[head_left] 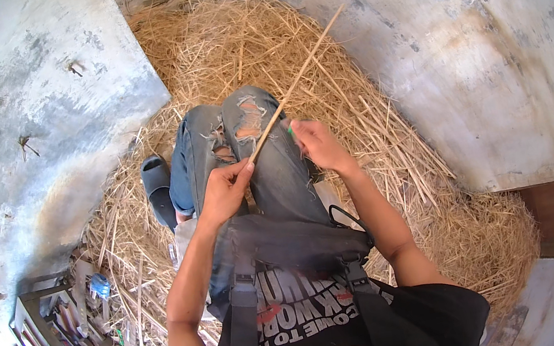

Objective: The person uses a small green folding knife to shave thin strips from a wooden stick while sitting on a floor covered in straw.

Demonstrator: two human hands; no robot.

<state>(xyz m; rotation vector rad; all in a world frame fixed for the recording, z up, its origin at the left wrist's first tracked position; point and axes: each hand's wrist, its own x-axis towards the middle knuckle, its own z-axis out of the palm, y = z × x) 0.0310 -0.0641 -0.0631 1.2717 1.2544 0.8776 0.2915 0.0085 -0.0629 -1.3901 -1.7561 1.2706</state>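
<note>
A long, pale thin stick (298, 82), like a bamboo strip or cane, slants from my lap up to the far right. My left hand (226, 189) is closed round its near end, thumb on top, over my ripped jeans (270, 174). Just right of the stick, beside my knee, my right hand (318, 144) is curled into a fist. A small thing with a green part (291, 130) shows at its fingers; most of it is hidden, and its kind is unclear. The stick's far end hangs over the straw.
Loose straw (243, 42) is heaped around my legs, with longer stalks (394, 141) at the right. Worn, peeling walls (461, 59) stand on both sides. A dark slipper (157, 183) is at my left foot. At the lower left stands a wooden box (65, 333) with assorted things inside.
</note>
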